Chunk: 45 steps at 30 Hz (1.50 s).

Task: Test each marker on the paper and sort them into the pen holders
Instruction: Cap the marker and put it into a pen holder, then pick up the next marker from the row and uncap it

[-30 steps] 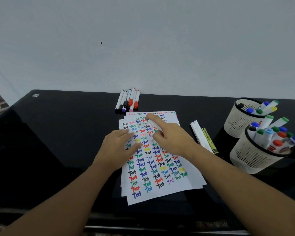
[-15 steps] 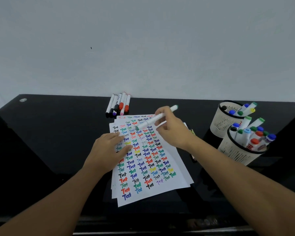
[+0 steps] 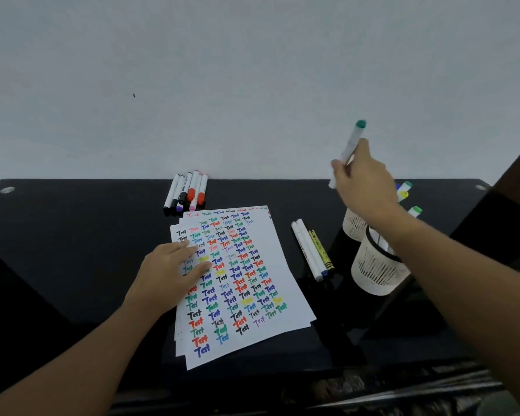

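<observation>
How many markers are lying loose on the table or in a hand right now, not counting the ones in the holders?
Markers in the far group by the wall: 5
Markers lying beside the paper, right of it: 3
Green-capped marker held in the right hand: 1
Total: 9

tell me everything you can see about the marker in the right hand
The green-capped marker has a white, plastic-looking barrel with a green cap on its upper end. The right hand grips it around the middle, fingers curled round the barrel, holding it raised and steeply tilted, cap up and to the right, seen against the wall. Its lower end pokes out below the fingers. It sits above the two pen holders and touches only the hand. Any print on it is unreadable.
</observation>
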Each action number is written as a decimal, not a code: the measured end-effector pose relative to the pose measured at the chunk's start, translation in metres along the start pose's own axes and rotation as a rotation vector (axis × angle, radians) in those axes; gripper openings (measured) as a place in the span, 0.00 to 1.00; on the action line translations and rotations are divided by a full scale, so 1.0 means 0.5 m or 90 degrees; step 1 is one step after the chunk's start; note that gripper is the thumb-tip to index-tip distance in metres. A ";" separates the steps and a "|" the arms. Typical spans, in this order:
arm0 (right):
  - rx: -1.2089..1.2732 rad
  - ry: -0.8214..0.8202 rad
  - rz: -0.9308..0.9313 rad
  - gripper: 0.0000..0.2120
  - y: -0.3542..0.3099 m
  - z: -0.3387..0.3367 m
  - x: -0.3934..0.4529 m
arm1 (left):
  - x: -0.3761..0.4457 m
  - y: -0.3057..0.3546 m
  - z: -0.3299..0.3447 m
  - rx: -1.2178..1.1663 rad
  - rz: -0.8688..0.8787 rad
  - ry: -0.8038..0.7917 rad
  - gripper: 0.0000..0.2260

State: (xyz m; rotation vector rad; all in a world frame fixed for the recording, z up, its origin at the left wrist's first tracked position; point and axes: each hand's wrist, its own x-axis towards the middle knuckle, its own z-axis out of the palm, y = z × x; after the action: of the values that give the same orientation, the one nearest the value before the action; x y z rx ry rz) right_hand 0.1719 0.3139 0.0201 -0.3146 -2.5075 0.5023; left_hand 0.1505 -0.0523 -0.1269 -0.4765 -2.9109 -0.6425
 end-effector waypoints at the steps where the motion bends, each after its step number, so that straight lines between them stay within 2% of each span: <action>1: -0.014 0.007 0.012 0.13 0.014 -0.014 0.007 | 0.000 0.001 0.000 0.005 -0.001 0.002 0.32; 8: -0.050 -0.001 0.117 0.14 0.078 -0.051 0.031 | -0.001 0.005 -0.002 -0.005 -0.006 0.007 0.31; 16: -0.032 -0.064 0.168 0.15 0.087 -0.050 0.040 | -0.003 0.009 -0.004 -0.013 -0.012 0.012 0.31; 19: -0.003 -0.041 0.164 0.13 0.089 -0.054 0.043 | -0.003 0.011 -0.004 -0.012 -0.014 0.010 0.31; 22: -0.026 -0.048 0.153 0.08 0.091 -0.054 0.043 | -0.005 0.011 -0.006 -0.016 -0.017 0.007 0.31; 26: -0.051 -0.053 0.136 0.07 0.083 -0.050 0.041 | -0.005 0.013 -0.006 -0.020 -0.016 0.009 0.31; 34: -0.055 -0.080 0.008 0.06 -0.005 -0.019 0.031 | -0.006 0.014 -0.010 -0.007 -0.023 0.034 0.33; 41: -0.011 -0.262 -0.187 0.06 -0.125 0.117 -0.014 | -0.001 0.004 -0.009 -0.010 -0.065 -0.025 0.36; 45: -0.029 -0.359 -0.245 0.16 -0.171 0.225 -0.027 | 0.003 0.000 -0.006 0.006 -0.071 -0.040 0.36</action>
State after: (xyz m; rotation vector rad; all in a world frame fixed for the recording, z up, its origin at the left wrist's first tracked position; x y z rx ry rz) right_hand 0.1095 0.2007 -0.0379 0.3426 -3.0198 0.4159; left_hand 0.1491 -0.0529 -0.1238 -0.3406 -3.0168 -0.6394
